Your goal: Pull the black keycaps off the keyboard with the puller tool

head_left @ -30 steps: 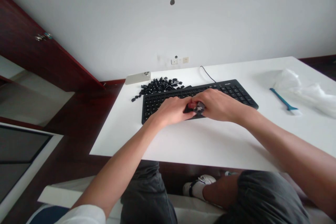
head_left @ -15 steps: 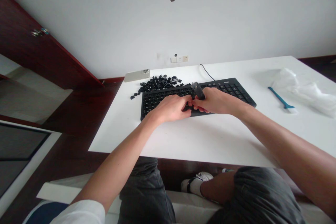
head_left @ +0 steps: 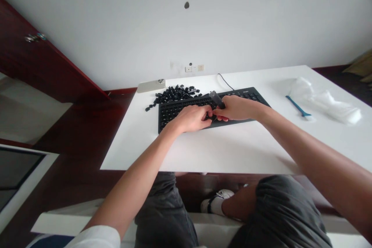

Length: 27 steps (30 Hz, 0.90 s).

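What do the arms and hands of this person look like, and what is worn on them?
The left hand and right hand are ungloved, with nothing visible worn at the wrists. A plain white sleeve covers the upper part of the left arm; the right arm is bare as far as it shows.

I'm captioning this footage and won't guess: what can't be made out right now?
In the head view:
- Lower end of the slim dark grey tool, hidden by the right hand.
- Keys of the flat black keyboard under the left hand, which covers them.
- Markings on the small black keycaps: too small.
- Rest of the grey panel, cut off by the left edge.
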Motion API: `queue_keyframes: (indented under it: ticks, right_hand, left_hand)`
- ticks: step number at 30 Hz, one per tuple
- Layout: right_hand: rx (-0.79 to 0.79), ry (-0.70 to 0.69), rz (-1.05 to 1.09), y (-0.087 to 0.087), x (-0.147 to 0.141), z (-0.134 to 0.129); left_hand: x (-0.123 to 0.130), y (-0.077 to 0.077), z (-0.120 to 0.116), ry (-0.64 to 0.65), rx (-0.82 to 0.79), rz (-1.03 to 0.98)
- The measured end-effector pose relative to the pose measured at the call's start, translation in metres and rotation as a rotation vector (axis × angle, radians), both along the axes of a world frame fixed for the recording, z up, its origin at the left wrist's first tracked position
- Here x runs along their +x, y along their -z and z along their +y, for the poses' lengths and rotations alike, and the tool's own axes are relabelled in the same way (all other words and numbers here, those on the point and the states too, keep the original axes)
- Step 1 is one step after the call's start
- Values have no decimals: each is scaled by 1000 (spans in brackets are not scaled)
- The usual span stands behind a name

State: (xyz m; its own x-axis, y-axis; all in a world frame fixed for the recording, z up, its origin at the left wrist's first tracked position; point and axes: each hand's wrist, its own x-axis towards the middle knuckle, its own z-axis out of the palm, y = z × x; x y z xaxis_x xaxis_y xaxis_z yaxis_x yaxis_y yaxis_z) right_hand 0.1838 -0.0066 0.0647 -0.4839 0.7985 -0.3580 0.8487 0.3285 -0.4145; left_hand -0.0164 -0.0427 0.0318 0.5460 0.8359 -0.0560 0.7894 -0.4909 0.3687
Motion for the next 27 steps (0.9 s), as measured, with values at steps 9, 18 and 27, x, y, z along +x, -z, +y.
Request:
queue_keyframes:
  ticks: [9, 18, 27]
  right_hand:
    - [-112, 54, -136, -19, -28, -3]
    - [287, 195, -9, 4, -23, -29]
    - [537, 450, 495, 67, -20, -43]
  left_hand:
    - [-2, 2, 4, 37, 31, 42]
    - [5, 14, -3, -38, 182, -9]
    - [11, 22, -9, -100, 252, -52]
